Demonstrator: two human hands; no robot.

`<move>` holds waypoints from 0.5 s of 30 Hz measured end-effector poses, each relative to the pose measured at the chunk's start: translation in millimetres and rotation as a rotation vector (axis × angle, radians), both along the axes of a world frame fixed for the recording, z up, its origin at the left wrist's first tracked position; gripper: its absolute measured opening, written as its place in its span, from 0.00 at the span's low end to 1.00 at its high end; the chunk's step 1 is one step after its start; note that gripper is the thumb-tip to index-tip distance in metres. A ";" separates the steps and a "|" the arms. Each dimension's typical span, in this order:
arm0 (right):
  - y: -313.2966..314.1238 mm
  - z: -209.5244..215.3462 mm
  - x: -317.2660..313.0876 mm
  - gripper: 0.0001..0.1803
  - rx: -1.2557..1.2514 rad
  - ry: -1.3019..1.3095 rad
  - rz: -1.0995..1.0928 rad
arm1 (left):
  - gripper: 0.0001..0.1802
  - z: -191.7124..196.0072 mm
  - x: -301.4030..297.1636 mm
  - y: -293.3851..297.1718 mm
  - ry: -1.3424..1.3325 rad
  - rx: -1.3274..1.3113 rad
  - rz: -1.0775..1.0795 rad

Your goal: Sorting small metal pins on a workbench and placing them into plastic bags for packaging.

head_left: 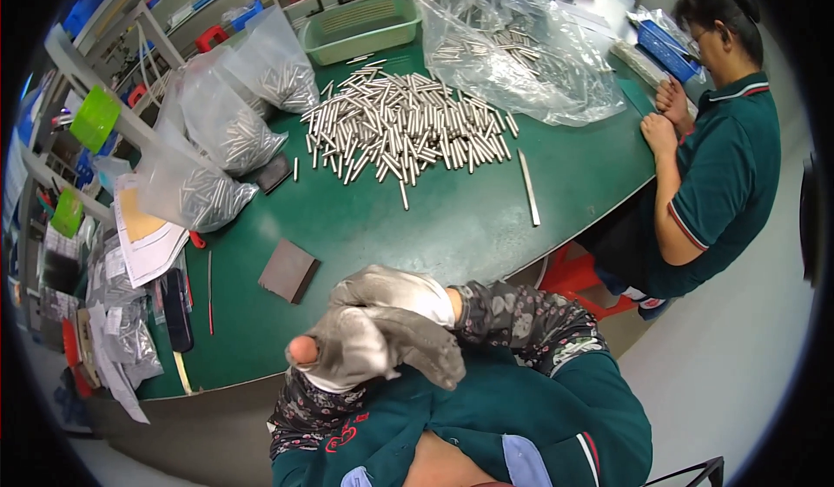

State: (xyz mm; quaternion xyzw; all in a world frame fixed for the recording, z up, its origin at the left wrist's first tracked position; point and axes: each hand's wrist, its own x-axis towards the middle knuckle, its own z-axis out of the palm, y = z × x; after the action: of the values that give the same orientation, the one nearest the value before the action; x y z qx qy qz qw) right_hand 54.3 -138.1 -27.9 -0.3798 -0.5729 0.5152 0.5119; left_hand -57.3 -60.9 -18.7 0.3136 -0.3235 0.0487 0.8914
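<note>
My left hand (369, 348) and my right hand (391, 289) meet at the table's front edge, close to my body, both in stained white-grey gloves. A bare thumb tip sticks out of the left glove. The left fingers stretch to the right, palm side toward me. Pressed against the far side of the left hand is my right hand, its fingertips hidden. No tool or part shows in either hand. Nearest to them on the green table lies a brown-grey rectangular block (289, 271). Farther back spreads a heap of short metal pins (400, 131).
Clear plastic bags of pins (204, 183) stand at left. A green basin (360, 31) and a large plastic sheet (556, 79) lie behind. A flat metal strip (529, 187) rests right of the heap. At the right a co-worker (725, 157) sits near a blue basket (667, 51).
</note>
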 end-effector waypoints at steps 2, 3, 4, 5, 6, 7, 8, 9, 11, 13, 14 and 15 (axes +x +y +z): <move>2.1 5.3 -3.6 0.20 0.185 -0.595 -0.336 | 0.33 0.2 9.7 0.2 -0.004 0.008 0.014; 6.1 5.3 -5.4 0.16 0.227 -0.637 -0.376 | 0.32 0.1 13.5 1.0 -0.006 0.011 0.022; 7.6 4.8 -7.2 0.16 0.230 -0.635 -0.360 | 0.31 0.4 17.2 0.8 -0.009 0.011 0.025; 8.8 3.2 -9.1 0.15 0.223 -0.630 -0.353 | 0.30 0.3 19.9 0.6 -0.011 0.011 0.029; 9.5 0.7 -10.9 0.14 0.215 -0.625 -0.346 | 0.30 -0.3 21.5 -0.6 -0.012 0.011 0.033; 11.4 -0.7 -13.4 0.13 0.214 -0.618 -0.339 | 0.29 0.9 20.7 -1.8 -0.014 0.017 0.038; 12.8 -2.6 -15.8 0.12 0.213 -0.612 -0.332 | 0.28 2.5 19.6 -2.9 -0.015 0.023 0.043; 13.7 -4.8 -18.2 0.11 0.211 -0.604 -0.326 | 0.28 3.3 17.6 -4.0 -0.014 0.026 0.060; 14.3 -14.4 -21.8 0.09 0.199 -0.588 -0.315 | 0.39 2.6 13.7 -7.2 -0.006 -0.062 -0.220; 13.3 -28.0 -24.5 0.08 0.181 -0.571 -0.304 | 0.43 -3.9 10.0 -23.7 -0.118 -0.297 -0.047; 12.4 -34.3 -25.8 0.07 0.171 -0.562 -0.298 | 0.43 -4.8 5.8 -18.5 -0.116 -0.299 -0.032; 11.3 -36.5 -24.1 0.06 0.165 -0.558 -0.297 | 0.45 2.7 4.7 -7.3 0.001 -0.237 -0.153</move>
State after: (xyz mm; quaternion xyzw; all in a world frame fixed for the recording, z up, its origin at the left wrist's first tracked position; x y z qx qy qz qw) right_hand 30.2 -126.8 -64.4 -0.5431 -0.6694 0.2625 0.4337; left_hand -52.6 -68.2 -16.0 0.1807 -0.3382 0.0181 0.9234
